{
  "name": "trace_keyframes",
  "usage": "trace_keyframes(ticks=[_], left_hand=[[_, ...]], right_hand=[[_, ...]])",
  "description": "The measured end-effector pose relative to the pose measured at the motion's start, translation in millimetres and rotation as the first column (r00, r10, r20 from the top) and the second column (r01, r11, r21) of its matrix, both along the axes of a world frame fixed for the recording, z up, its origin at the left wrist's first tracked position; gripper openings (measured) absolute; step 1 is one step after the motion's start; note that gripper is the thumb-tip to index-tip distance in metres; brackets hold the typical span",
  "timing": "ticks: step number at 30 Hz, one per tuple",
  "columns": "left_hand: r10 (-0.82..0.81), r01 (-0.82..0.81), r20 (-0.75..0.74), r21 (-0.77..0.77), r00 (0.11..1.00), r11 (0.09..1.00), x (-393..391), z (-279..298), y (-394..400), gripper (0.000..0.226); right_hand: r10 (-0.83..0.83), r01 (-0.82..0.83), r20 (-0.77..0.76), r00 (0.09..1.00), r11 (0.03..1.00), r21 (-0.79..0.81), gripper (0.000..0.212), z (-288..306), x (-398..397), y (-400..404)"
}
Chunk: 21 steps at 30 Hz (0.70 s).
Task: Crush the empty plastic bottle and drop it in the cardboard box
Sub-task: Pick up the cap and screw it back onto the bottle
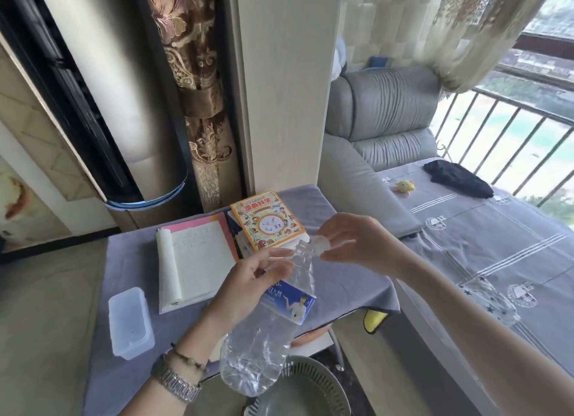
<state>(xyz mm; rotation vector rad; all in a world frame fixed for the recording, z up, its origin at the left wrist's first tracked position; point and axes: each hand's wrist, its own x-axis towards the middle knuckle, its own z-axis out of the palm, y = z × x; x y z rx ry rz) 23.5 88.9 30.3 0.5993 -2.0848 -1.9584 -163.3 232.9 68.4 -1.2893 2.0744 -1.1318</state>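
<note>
A clear empty plastic bottle (264,331) with a blue and white label hangs tilted over the table, its base toward me and its neck pointing away. My left hand (248,288) grips the upper body of the bottle near the label. My right hand (357,244) pinches the white cap (320,244) at the neck. The lower body of the bottle looks dented and wrinkled. No cardboard box is in view.
A low table with a grey cloth (130,260) holds an open notebook (195,260), a stack of books (267,220) and a clear plastic container (130,322). A grey sofa (382,117) and a covered bed (497,244) lie right; a round fan grille (298,390) sits below.
</note>
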Motion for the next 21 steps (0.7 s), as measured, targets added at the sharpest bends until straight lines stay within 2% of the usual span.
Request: trace_keyframes(ticks=[7,11,21], left_hand=[[-0.061,0.061,0.001,-0.054,0.998,0.997,-1,11,1,0.046],[-0.092,0.093,0.021,-0.062,0.996,0.994,0,13,3,0.036],[-0.128,0.136,0.068,-0.114,0.989,0.984,1,8,2,0.036]], right_hand=[[0.072,-0.069,0.062,0.995,0.996,-0.056,0.033,13,0,2],[0.137,-0.135,0.117,0.984,0.991,-0.026,0.035,17,1,4],[0.253,-0.261,0.139,0.957,0.964,0.042,0.037,22,-1,13]])
